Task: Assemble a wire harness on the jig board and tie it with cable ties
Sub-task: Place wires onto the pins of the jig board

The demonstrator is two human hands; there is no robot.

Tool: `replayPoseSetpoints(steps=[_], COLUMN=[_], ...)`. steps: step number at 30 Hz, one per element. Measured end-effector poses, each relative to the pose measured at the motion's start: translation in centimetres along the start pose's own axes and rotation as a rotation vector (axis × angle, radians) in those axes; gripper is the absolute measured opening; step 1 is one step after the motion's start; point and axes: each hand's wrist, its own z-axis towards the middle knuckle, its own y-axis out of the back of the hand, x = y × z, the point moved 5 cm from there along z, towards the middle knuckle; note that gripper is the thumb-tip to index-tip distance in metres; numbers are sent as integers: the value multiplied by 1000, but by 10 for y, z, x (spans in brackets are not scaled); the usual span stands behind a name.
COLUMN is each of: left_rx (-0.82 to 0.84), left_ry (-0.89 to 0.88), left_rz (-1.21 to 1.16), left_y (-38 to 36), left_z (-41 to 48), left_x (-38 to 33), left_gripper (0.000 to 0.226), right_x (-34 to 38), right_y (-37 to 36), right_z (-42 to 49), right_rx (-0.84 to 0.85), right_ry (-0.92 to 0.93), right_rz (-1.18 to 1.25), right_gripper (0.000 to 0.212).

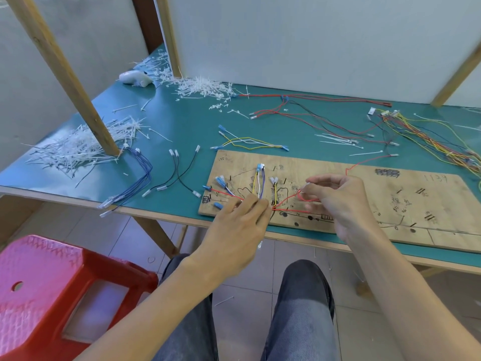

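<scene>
Left hand (pixel 244 217) pinches the wire bundle (pixel 260 186) down on the jig board (pixel 364 201) — right hand (pixel 335 196) grips a red wire (pixel 291 198) looped beside it. Board sits at the near edge of the green table (pixel 182 121); loose cable ties (pixel 78 147) piled far left.

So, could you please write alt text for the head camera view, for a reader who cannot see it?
Two bare hands work coloured wires on a wooden jig board lying on a green table: the left hand pins the bundle, the right hand pinches a red wire. Loose wires and white cable ties lie around.

bright, even daylight | soft faint shadows | wide-angle edge bending | slight overall softness
</scene>
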Motion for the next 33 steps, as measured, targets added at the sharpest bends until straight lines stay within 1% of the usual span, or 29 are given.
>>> replayPoseSetpoints(steps=[4,9,15,21,23,28,30,33], left_rx=[39,59,40,2,-11,-9,1,6], left_ry=[-15,-16,7,12,9,12,14,18], left_rz=[24,6,-48,-82,-84,-98,-98,-109], left_y=[1,0,-4,-5,-6,-6,-6,-5], left_z=[0,1,0,3,3,2,3,2], left_x=[-3,-2,-1,-1,-1,-1,-1,1], left_gripper=[67,68,73,63,61,62,61,62], right_x=[7,14,11,8,7,-2,-4,0], right_y=[-13,-35,-57,-75,-77,-76,-74,-73], right_z=[7,19,29,24,24,21,19,9], right_rx=[-7,-53,-154,-169,-157,-110,-110,-124], right_ry=[-1,24,114,219,239,248,283,355], right_rz=[-46,-181,-417,-551,-593,-644,-686,-781], right_gripper=[19,15,15,17,22,31,35,49])
